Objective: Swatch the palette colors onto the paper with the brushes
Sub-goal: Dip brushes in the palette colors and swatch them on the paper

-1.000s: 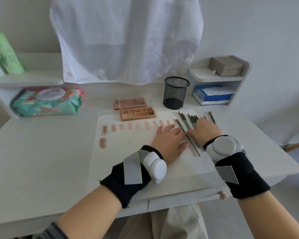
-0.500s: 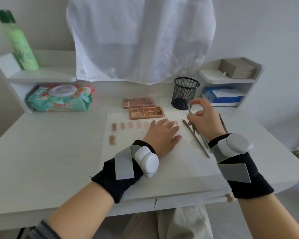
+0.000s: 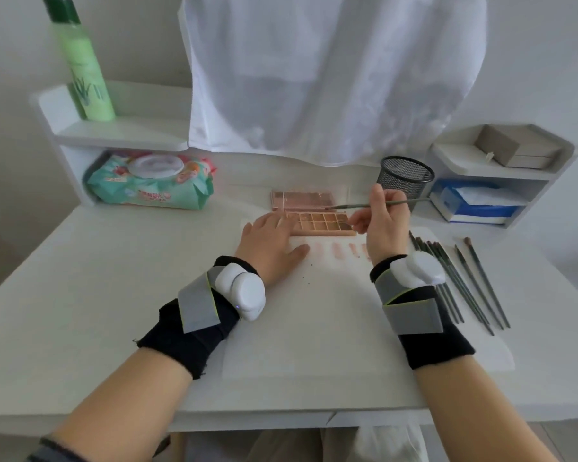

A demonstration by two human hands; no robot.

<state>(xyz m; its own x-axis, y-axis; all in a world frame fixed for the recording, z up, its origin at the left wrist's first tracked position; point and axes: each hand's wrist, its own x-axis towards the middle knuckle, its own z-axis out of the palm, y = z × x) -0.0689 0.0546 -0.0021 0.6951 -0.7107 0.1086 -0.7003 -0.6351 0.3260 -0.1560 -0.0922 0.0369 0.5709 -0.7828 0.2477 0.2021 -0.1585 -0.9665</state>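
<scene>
Your right hand (image 3: 382, 221) pinches a thin brush (image 3: 364, 205) in curled fingers, held level above the open palette (image 3: 324, 223) near the worktop's back edge. Your left hand (image 3: 267, 248) lies flat, fingers straight, on the white paper (image 3: 314, 328) (pink swatches show beside it). Spare brushes (image 3: 464, 278) lie along the paper's right side, toward the worktop's right edge.

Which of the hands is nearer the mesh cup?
The right. The right hand, holding a brush, is just in front of the mesh cup; the left hand lies flat on the paper, farther left.
</scene>
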